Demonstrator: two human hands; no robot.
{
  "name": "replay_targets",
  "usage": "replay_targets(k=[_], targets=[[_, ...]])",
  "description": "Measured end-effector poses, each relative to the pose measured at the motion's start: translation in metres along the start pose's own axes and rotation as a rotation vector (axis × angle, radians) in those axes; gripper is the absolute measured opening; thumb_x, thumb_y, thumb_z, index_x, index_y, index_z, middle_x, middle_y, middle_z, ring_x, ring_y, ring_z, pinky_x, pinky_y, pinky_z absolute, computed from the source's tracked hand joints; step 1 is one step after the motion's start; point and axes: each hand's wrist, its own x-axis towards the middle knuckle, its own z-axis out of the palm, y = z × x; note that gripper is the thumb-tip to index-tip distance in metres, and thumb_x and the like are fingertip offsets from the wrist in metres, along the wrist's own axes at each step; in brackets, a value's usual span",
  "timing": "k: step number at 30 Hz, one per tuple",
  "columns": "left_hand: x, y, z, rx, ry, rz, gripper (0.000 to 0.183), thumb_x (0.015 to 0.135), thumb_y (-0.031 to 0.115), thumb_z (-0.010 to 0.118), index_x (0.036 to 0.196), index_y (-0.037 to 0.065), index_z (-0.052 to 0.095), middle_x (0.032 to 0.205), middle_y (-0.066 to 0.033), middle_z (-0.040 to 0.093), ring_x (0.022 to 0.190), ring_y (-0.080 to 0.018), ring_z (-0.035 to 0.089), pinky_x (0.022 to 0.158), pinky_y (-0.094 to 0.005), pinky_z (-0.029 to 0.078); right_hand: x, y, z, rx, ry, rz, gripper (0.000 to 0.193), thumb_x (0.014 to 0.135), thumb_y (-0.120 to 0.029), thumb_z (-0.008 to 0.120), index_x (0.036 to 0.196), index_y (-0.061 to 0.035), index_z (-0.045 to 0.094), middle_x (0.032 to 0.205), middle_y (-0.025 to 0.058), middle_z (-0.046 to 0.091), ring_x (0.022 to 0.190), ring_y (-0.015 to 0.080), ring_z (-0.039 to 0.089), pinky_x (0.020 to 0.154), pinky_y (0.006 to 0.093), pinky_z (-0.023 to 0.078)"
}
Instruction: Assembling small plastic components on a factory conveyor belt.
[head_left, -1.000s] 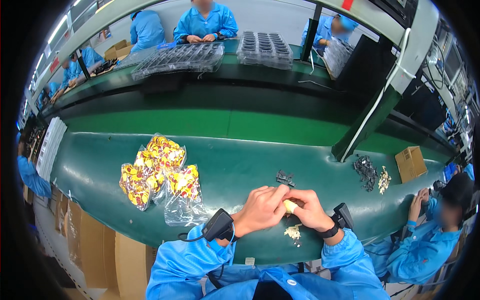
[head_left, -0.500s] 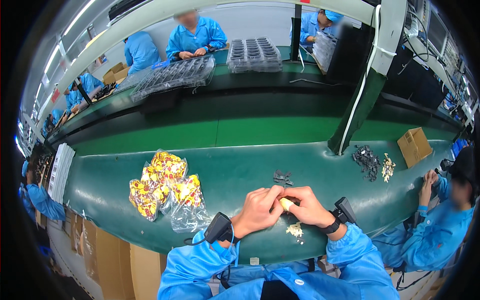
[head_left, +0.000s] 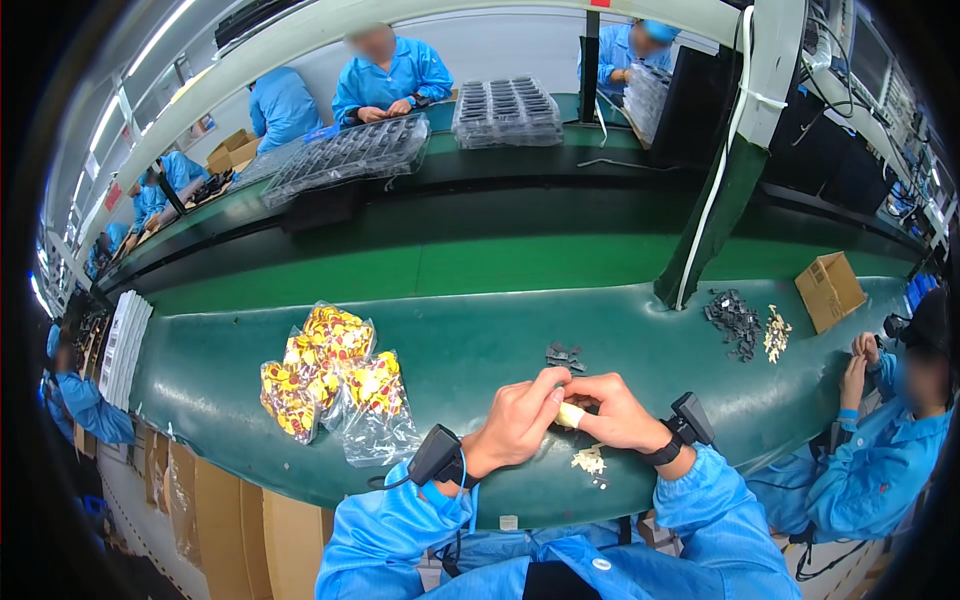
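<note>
My left hand [head_left: 517, 420] and my right hand [head_left: 622, 412] meet above the green table near its front edge. Their fingers are closed and bent toward each other, pinching at something too small and hidden to name. A pale yellow sleeve, like a finger cot [head_left: 570, 414], covers a digit of my right hand, apparently the thumb. Just below the hands lies a small heap of cream-coloured bits [head_left: 589, 460]. Past the fingertips, a few small dark grey plastic parts [head_left: 565, 356] rest on the table.
Clear bags of yellow and red pieces [head_left: 330, 362] lie left on the table [head_left: 470, 330]. To the right are a dark parts pile [head_left: 733, 325], a cream parts pile [head_left: 776, 335] and a cardboard box [head_left: 830, 291]. A green-wrapped post [head_left: 715, 215] rises behind; a co-worker [head_left: 880, 440] sits right.
My hands stay together in nearly the same place, with the left fingers shifted slightly. At right, the co-worker's hands have moved a little apart.
</note>
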Motion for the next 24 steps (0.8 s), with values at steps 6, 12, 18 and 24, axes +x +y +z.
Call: replay_targets(k=[6, 12, 18, 24], targets=[[-0.0009, -0.0021, 0.003, -0.074, 0.006, -0.061, 0.021, 0.103, 0.011, 0.047, 0.118, 0.0, 0.057, 0.077, -0.0127, 0.063, 0.066, -0.0214, 0.063, 0.062, -0.0326, 0.048, 0.0033, 0.0016, -0.004, -0.121, -0.078, 0.095, 0.021, 0.091, -0.007, 0.067, 0.108, 0.0044, 0.067, 0.087, 0.0085, 0.07, 0.075, 0.0122, 0.065, 0.068, 0.0271, 0.053], [0.0005, 0.0043, -0.001, -0.134, -0.003, -0.135, 0.022, 0.104, 0.012, 0.046, 0.119, 0.001, 0.058, 0.073, -0.0082, 0.06, 0.06, -0.0143, 0.057, 0.057, -0.0286, 0.045, 0.0011, 0.0027, -0.0048, 0.238, -0.107, 0.221, 0.019, 0.093, -0.003, 0.063, 0.11, 0.0033, 0.067, 0.086, 0.009, 0.07, 0.075, 0.0138, 0.068, 0.068, 0.0273, 0.057], [-0.003, 0.0029, 0.0074, -0.132, 0.096, -0.099, 0.017, 0.101, 0.008, 0.052, 0.115, 0.001, 0.06, 0.068, -0.0057, 0.057, 0.057, -0.0106, 0.052, 0.055, -0.0273, 0.042, -0.0022, 0.0012, -0.0028, 0.263, -0.079, 0.198, 0.016, 0.093, -0.001, 0.061, 0.107, 0.0036, 0.066, 0.087, 0.0098, 0.07, 0.071, 0.0137, 0.067, 0.065, 0.027, 0.056], [0.0, -0.0037, 0.0022, -0.071, 0.184, -0.254, 0.013, 0.097, 0.01, 0.06, 0.108, 0.003, 0.061, 0.06, -0.001, 0.053, 0.055, -0.0055, 0.048, 0.05, -0.0251, 0.036, 0.0059, 0.0012, -0.0082, 0.436, 0.131, 0.233, 0.011, 0.093, -0.007, 0.063, 0.096, 0.0031, 0.067, 0.074, 0.0084, 0.067, 0.062, 0.0125, 0.064, 0.056, 0.0242, 0.051]])
